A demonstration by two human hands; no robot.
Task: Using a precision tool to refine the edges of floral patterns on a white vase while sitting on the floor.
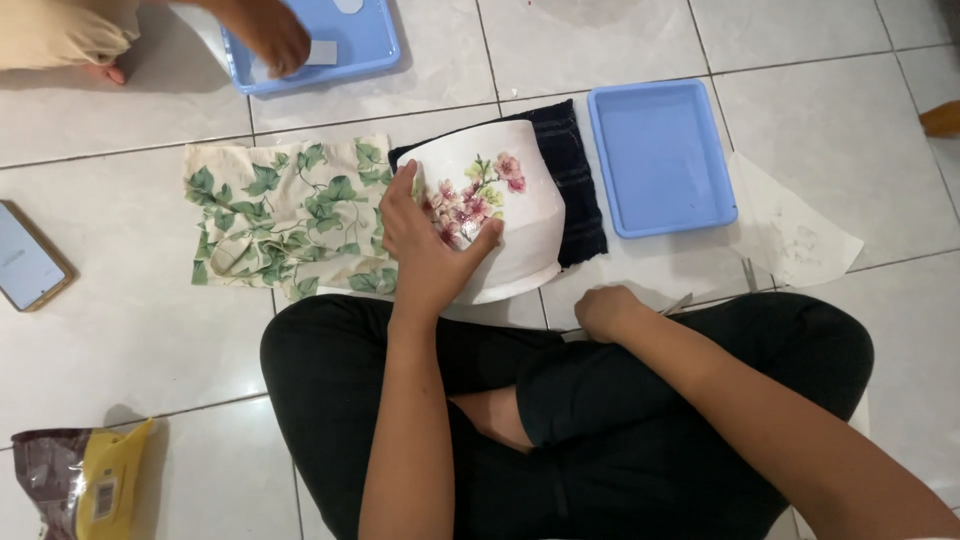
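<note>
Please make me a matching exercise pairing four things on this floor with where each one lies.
Things:
1. pot
2. tray
3. phone
4. leaf napkin

Places:
A. far left, alone on the tile
B. right of the dark cloth
C. on its side under the left hand
D. spread flat left of the pot

Pairs: 1-C, 2-B, 3-A, 4-D
</note>
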